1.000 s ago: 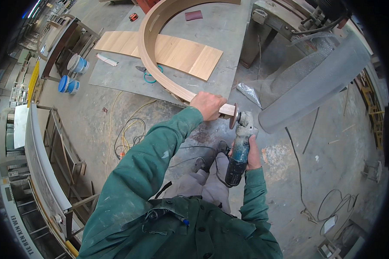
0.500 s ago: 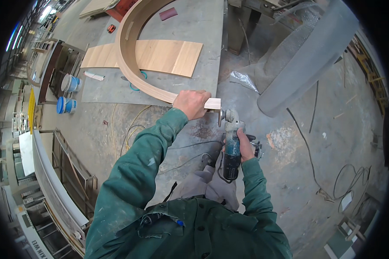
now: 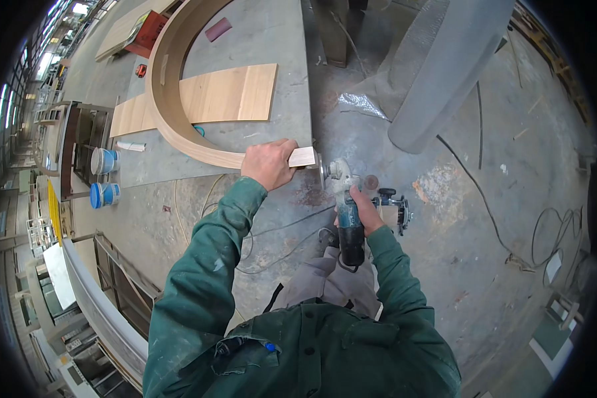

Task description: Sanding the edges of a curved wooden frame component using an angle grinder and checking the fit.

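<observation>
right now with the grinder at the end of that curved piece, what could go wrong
The left hand grips the curved wooden piece right beside the grinder disc, so a kick could reach the fingers. The right hand holds the grinder alone, which limits control. Cables trail on the floor by the legs and could snag.

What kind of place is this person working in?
Most likely a woodworking shop: a curved wooden arch lies on a grey workbench, the right hand holds an angle grinder, and cables trail across the concrete floor.

Flat wooden board [image 3: 225,93], two blue-lidded buckets [image 3: 104,178], grey column [image 3: 448,69].
</observation>
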Tool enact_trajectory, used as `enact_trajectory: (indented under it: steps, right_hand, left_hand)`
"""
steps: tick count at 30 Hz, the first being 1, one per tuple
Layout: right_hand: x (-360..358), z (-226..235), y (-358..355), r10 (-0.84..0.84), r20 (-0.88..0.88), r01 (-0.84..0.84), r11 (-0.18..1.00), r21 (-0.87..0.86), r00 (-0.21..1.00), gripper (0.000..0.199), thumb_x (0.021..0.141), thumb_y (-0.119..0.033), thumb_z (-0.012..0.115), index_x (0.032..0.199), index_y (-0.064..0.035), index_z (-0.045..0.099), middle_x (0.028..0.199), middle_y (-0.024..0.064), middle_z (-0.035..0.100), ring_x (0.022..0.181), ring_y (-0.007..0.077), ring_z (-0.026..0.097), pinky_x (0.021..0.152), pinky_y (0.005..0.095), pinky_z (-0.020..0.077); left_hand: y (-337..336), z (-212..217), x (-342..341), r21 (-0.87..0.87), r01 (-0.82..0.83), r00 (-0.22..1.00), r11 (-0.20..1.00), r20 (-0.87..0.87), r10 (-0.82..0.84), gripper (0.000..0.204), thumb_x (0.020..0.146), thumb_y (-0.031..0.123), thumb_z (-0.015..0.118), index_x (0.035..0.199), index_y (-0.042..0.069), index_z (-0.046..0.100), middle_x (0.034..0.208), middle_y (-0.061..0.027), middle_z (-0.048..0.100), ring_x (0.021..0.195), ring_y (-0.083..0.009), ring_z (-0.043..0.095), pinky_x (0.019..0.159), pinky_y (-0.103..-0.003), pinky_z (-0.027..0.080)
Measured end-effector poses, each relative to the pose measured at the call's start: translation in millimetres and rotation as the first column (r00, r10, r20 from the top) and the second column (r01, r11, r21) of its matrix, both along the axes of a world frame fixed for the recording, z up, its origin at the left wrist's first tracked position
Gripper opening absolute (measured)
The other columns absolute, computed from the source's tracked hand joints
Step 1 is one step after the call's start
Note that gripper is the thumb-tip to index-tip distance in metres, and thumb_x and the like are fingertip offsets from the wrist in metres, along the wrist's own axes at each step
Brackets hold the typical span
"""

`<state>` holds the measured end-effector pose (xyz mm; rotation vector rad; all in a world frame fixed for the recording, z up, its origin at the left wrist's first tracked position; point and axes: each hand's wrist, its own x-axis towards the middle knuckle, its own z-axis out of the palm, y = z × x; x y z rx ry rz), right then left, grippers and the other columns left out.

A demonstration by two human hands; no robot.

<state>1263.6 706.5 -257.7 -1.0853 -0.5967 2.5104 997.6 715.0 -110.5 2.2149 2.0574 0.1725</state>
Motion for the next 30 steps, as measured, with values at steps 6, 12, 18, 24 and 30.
enact_trajectory:
  steps: [6,12,18,24,30]
  right_hand:
    - [-3,-11,3,-0.053,-0.009,0.053,0.997,-0.064,0.999,0.047,0.099,-0.048,0.055,0.11,-0.0026,0.056,0.081,0.0111,0.064,0.062,0.0222,0.066,0.054,0.0392,0.0594]
    - [1,-13,1,-0.048,0.028,0.049,0.998,-0.032,0.998,0.053,0.1,-0.056,0.047,0.112,-0.0049,0.057,0.081,0.0138,0.067,0.058,0.0267,0.068,0.053,0.037,0.0583]
    - [0,-2,5,-0.021,-0.011,0.02,0.999,-0.03,1.0,0.052,0.099,-0.052,0.054,0.11,-0.0018,0.056,0.081,0.0123,0.064,0.06,0.024,0.067,0.053,0.0381,0.0581]
    - [-3,8,10,-0.02,-0.002,0.02,1.0,-0.021,1.0,0.052,0.099,-0.052,0.054,0.113,-0.0022,0.054,0.083,0.0129,0.064,0.059,0.0245,0.066,0.053,0.0378,0.0578]
    - [-4,18,14,-0.007,-0.038,0.007,1.0,-0.003,0.999,0.053,0.098,-0.053,0.054,0.117,-0.0036,0.053,0.083,0.0118,0.064,0.061,0.0223,0.066,0.054,0.0371,0.0584]
  left_hand:
    - [1,-1,2,-0.017,-0.025,1.0,1.0,-0.011,0.025,0.017,0.076,0.023,0.072,0.09,0.018,0.065,0.083,-0.0028,0.068,0.075,-0.0282,0.069,0.062,-0.042,0.054]
    - [1,0,1,-0.009,-0.033,0.999,0.999,-0.012,0.033,0.016,0.076,0.023,0.072,0.09,0.018,0.066,0.083,-0.0025,0.069,0.075,-0.0281,0.069,0.062,-0.042,0.054]
    - [-1,2,1,-0.014,-0.034,0.999,0.999,0.0,0.034,0.016,0.077,0.024,0.071,0.089,0.016,0.064,0.084,-0.0039,0.068,0.075,-0.0296,0.069,0.062,-0.043,0.054]
    - [0,0,1,-0.011,-0.04,0.999,0.999,0.008,0.04,0.015,0.077,0.024,0.071,0.089,0.017,0.064,0.083,-0.0027,0.068,0.075,-0.0288,0.069,0.062,-0.043,0.053]
    - [0,2,0,-0.013,-0.015,1.0,1.0,0.015,0.015,0.012,0.08,0.022,0.068,0.088,0.014,0.063,0.085,-0.0051,0.068,0.074,-0.0306,0.069,0.061,-0.044,0.054]
